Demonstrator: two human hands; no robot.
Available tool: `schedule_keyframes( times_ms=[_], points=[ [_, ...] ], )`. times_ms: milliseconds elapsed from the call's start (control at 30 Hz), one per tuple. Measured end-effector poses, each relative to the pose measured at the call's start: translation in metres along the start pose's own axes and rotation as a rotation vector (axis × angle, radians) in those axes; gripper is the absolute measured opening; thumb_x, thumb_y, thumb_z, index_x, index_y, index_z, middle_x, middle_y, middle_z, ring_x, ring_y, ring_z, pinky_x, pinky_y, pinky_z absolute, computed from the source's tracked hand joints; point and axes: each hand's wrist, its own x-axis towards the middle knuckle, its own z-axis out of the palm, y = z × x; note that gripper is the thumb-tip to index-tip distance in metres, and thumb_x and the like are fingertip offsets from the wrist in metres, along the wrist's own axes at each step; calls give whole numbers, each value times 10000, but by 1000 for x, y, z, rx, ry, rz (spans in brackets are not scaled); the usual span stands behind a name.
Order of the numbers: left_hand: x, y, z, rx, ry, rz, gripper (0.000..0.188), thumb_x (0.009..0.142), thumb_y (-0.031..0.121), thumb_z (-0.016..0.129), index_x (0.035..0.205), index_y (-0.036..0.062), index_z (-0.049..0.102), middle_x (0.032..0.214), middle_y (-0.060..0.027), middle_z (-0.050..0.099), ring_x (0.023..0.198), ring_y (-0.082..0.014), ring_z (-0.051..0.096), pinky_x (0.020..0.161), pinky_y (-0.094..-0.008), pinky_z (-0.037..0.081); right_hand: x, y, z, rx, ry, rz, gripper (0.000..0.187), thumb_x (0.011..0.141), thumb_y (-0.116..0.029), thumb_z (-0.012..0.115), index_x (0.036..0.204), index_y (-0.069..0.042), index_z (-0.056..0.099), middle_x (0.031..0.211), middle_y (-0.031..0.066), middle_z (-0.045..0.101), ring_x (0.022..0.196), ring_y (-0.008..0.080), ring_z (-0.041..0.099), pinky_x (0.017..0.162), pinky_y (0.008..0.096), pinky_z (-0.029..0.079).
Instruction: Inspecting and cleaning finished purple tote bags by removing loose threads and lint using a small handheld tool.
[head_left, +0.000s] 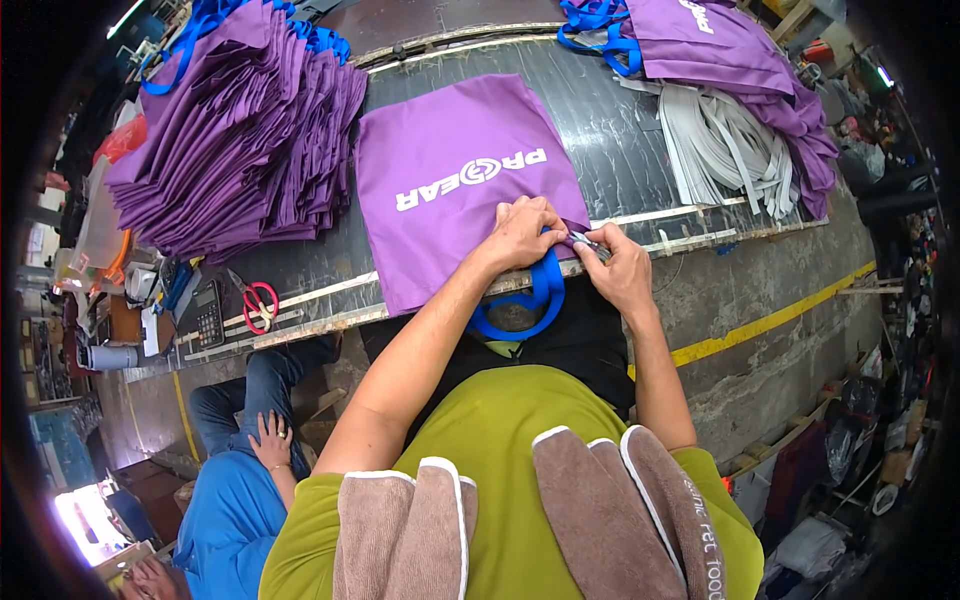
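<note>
- Purple bag (455, 185): flat on the dark worktable (640, 150), near edge at the table's near rim, blue handle loop (525, 310) hanging off that rim.
- Left hand (520, 232): fingers together, pressed on the bag's near right corner where the handle joins.
- Right hand (622, 268): fingers clamped on a small metal snipping tool (583, 240), tip touching the same corner, just beside the left fingertips.
- Far left: stack of purple bags (235, 135); far right: further purple bags (740, 60) over white straps (725, 140).
- Near left on the table: red-handled scissors (258, 300), calculator (208, 312).
- Lower left: another person, in blue (235, 500).
- Risk, as a judgement: blade so near the left fingertips may nick them; a slip may cut the fabric or handle stitching.
</note>
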Motion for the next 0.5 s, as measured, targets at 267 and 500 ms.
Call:
schedule_keyframes(
  times_ms=[267,500],
  points=[
    [-3,1,-11,26,-49,-8,152,1025,246,748,1099,144,833,1141,-25,709,1195,-240,626,1054,-424,412,3,-2,6,49,41,-33,256,946,-278,858,1024,-58,752,839,114,769,633,286,693,611,417,520],
    [-86,-11,-93,-596,385,-39,206,1093,70,619,1228,4,760,1237,-71,735,1243,-167,647,1089,-334,493,11,23,7,-80,94,-210,181,910,-177,811,1068,-97,779,875,147,773,790,385,751,738,473,553]
  ],
)
